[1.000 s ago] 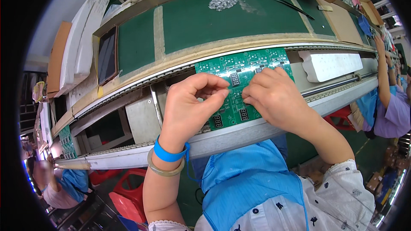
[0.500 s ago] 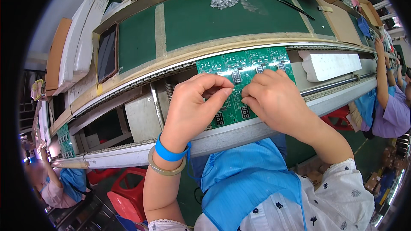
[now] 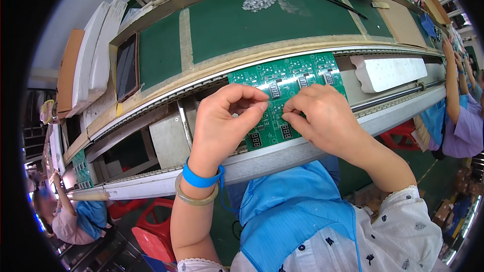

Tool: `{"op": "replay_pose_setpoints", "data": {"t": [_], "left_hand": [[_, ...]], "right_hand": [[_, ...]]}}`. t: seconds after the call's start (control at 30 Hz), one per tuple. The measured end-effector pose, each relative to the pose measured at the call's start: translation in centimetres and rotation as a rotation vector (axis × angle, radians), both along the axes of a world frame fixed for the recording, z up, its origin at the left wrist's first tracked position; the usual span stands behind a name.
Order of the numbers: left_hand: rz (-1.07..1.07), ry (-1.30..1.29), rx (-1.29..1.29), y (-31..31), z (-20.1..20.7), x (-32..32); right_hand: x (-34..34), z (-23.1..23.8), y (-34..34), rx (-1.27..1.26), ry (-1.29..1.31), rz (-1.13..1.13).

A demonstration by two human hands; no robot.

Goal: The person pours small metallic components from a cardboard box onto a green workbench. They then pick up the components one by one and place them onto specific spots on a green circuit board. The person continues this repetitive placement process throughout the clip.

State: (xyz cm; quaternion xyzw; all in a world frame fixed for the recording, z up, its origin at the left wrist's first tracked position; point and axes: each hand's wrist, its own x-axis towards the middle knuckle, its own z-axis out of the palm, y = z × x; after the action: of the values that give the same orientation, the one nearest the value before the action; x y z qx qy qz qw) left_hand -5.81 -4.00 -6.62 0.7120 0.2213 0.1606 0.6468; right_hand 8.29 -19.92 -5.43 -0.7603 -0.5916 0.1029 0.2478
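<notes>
A green circuit board [image 3: 297,73] with small black displays lies on the conveyor rails in front of me. My left hand [image 3: 224,123] hovers over its left half, thumb and forefinger pinched together at the tip; nothing shows between them. My right hand [image 3: 325,116] rests on the board's middle, fingertips bunched and pressing down close to the left hand's pinch. It hides the part of the board under it. A blue wrist strap [image 3: 201,177] and a pale bangle circle my left wrist.
On the green belt [image 3: 227,25] behind lie a pile of small clear parts [image 3: 258,0] and black tweezers [image 3: 343,4]. A white foam block [image 3: 388,73] sits to the board's right. Co-workers sit at far right [image 3: 461,121] and lower left [image 3: 70,219]. Red stools [image 3: 151,229] stand below.
Both hands have stayed over the board. My left thumb and forefinger have drawn closer into a pinch, and my right fingertips have shifted slightly left toward them.
</notes>
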Motion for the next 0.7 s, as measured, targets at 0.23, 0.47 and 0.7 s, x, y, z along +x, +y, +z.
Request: {"op": "replay_pose_setpoints", "data": {"t": [0.23, 0.47, 0.7], "left_hand": [[-0.014, -0.019, 0.018, 0.05, -0.02, -0.07], [-0.028, -0.031, 0.049, 0.13, -0.11, -0.12], [-0.053, -0.007, 0.048, 0.2, 0.01, -0.17]], "right_hand": [[0.91, -0.59, -0.26, 0.003, 0.005, 0.064], [0.77, -0.44, -0.2, 0.012, -0.044, 0.075], [0.43, -0.14, 0.11, -0.004, -0.066, 0.077]]}}
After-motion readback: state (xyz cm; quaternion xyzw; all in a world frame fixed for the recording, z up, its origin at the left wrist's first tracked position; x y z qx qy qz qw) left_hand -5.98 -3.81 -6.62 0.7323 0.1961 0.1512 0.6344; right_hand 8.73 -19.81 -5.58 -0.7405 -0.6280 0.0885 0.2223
